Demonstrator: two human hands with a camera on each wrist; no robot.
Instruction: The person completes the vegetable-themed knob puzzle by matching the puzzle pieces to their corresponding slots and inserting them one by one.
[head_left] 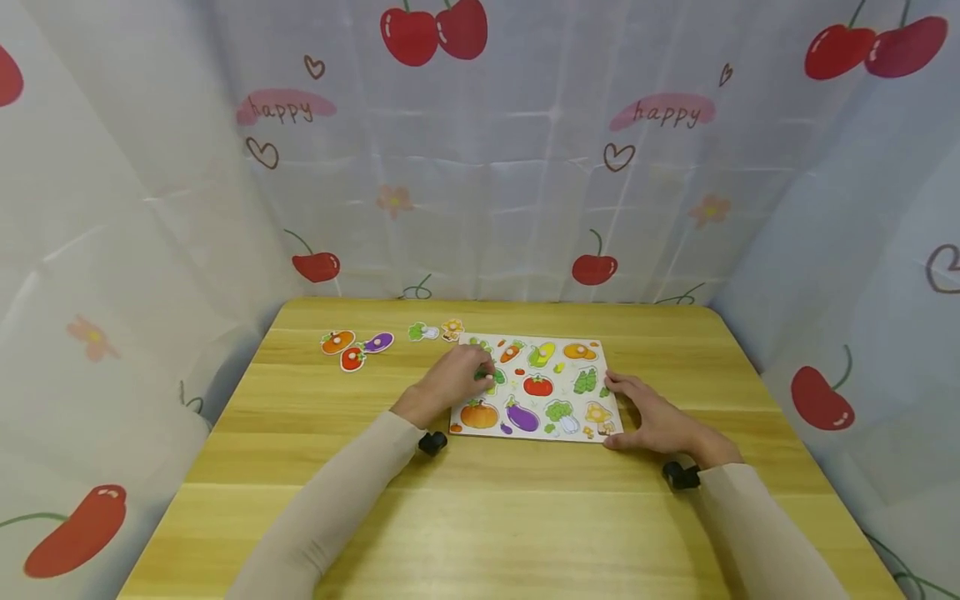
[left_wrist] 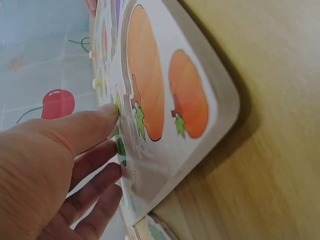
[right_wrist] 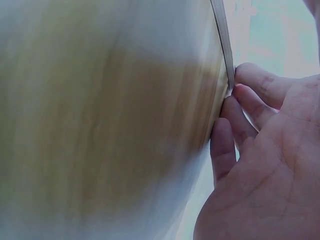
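Note:
A wooden vegetable puzzle board (head_left: 558, 367) lies flat on the table, with printed vegetables and several knobbed pieces. My left hand (head_left: 455, 375) reaches over its left side, thumb and fingers pinching a green vegetable puzzle piece (head_left: 499, 377). In the left wrist view the thumb tip is right at the board's surface, beside the printed pumpkin (left_wrist: 146, 72); the hand partly hides the piece. My right hand (head_left: 660, 419) holds the board's right edge, with its thumb by the near corner. The right wrist view shows fingertips (right_wrist: 230, 107) at the board's thin edge (right_wrist: 225, 42).
Pumpkin (head_left: 338, 342), tomato (head_left: 352, 359) and eggplant (head_left: 378, 342) pieces lie together at the far left of the wooden table (head_left: 525, 517). Bok choy (head_left: 423, 332) and mushroom (head_left: 452, 330) pieces sit behind the board. Printed curtains (head_left: 487, 200) enclose the table's back and sides.

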